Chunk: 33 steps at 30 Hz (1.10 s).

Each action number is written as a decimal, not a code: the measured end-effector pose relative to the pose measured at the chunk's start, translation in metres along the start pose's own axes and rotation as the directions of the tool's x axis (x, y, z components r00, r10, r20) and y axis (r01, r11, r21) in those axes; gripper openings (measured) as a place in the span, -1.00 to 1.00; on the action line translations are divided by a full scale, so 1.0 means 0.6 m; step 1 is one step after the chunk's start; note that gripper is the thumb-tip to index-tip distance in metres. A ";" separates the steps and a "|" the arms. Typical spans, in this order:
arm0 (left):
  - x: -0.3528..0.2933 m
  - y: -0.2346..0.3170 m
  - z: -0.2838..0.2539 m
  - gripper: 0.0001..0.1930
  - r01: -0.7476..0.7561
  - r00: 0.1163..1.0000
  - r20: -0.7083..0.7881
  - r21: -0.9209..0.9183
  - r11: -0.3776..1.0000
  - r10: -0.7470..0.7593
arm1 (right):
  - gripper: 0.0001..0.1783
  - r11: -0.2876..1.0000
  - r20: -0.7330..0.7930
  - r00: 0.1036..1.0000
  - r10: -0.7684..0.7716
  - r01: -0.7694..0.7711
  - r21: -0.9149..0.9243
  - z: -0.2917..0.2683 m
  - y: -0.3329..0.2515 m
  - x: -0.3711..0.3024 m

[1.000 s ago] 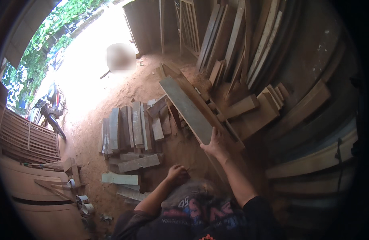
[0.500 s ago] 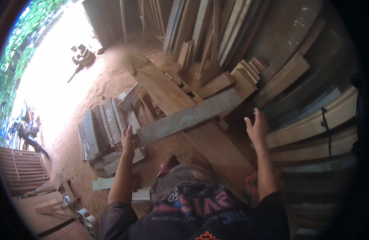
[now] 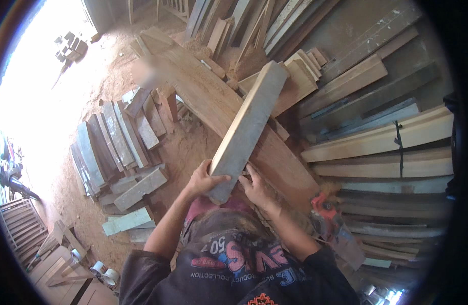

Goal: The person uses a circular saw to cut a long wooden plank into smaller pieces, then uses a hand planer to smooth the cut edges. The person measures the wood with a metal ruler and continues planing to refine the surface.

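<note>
A thick wooden plank (image 3: 251, 134) with a grey weathered face and a pale left edge slants up and away from me across a long bench board (image 3: 208, 104). Around the left edge of its near end, my left hand (image 3: 203, 179) is closed, thumb on the grey face. My right hand (image 3: 256, 189) grips at the right edge of the same end, fingers bent against the wood; its underside contact is hidden. The plank's far end lies by some short stacked boards (image 3: 300, 81).
Several grey offcuts (image 3: 109, 134) lie piled on the sawdust-covered floor at left. A red tool (image 3: 325, 206) sits close to my right forearm. Long timbers (image 3: 376, 137) fill the right side, and more planks (image 3: 244, 25) lean at the back. White tape rolls (image 3: 109, 276) are at lower left.
Both hands were apart and off the plank; now they are on its near end. The plank has swung from lying crosswise to pointing away from me, showing its pale edge.
</note>
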State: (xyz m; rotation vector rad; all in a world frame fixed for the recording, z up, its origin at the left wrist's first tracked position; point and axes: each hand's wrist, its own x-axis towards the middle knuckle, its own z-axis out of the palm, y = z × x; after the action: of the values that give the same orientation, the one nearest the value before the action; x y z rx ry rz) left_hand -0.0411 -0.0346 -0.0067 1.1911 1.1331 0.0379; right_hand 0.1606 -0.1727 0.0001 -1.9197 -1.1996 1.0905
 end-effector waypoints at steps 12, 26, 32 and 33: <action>-0.085 0.005 0.059 0.15 -0.247 0.887 -0.124 0.687 0.684 0.445 | -0.38 0.980 0.035 0.991 0.129 -0.133 0.151 0.034 0.037 -0.036; -0.042 -0.082 0.223 -0.28 -0.078 0.990 -0.143 -0.499 0.863 0.007 | -0.06 0.956 0.356 0.934 0.023 -0.124 0.266 -0.068 0.070 -0.101; -0.050 -0.060 0.297 -0.27 -0.069 0.996 -0.091 -0.563 0.823 0.021 | -0.09 0.986 0.329 0.943 -0.049 -0.007 0.166 -0.161 0.084 -0.098; -0.049 -0.052 0.295 -0.27 -0.053 0.998 -0.058 -0.568 0.821 0.024 | -0.02 0.998 0.332 0.943 -0.038 0.021 0.053 -0.170 0.082 -0.095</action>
State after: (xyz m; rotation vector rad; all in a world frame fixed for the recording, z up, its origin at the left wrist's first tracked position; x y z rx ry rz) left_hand 0.0535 -0.1894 -0.0230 0.6725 1.0362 0.4152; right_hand 0.2561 -0.2519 0.0252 -1.7186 -1.3607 1.4567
